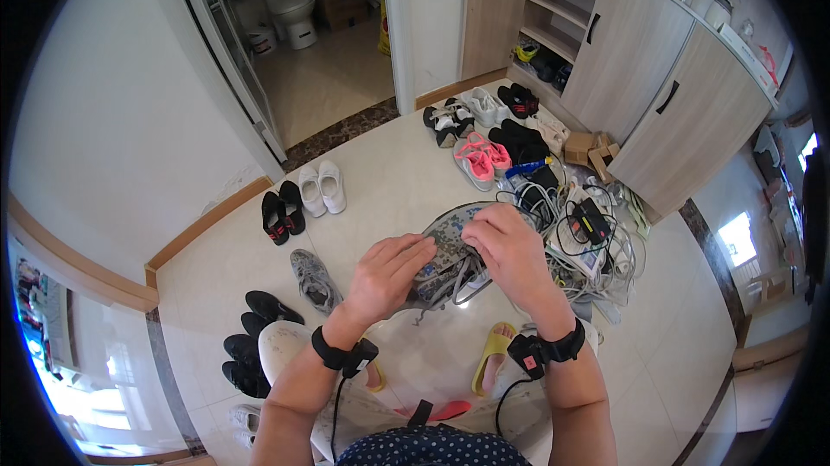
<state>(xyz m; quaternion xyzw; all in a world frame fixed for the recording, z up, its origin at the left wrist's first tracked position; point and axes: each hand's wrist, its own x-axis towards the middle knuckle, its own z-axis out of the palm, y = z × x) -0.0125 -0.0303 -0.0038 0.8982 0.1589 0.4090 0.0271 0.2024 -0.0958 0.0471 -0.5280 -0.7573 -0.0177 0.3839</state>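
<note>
A grey camouflage-patterned lace-up shoe (447,244) is held up in front of me between both hands. My left hand (389,269) grips its left side, fingers together and resting on the patterned fabric. My right hand (508,252) is closed at the shoe's right side, with the fingers bent in near the opening. Loose grey laces (467,280) hang from the shoe below the right fingers. On the floor to the left lies a similar grey shoe (316,281). Each wrist wears a black strap with a small device and a cable.
White shoes (322,188) and black-red shoes (283,213) stand ahead left; several black shoes (246,354) lie nearer. Right of the held shoe is a heap of cables (609,263), with pink-grey shoes (481,159) behind. A wooden shoe cabinet (631,38) stands far right.
</note>
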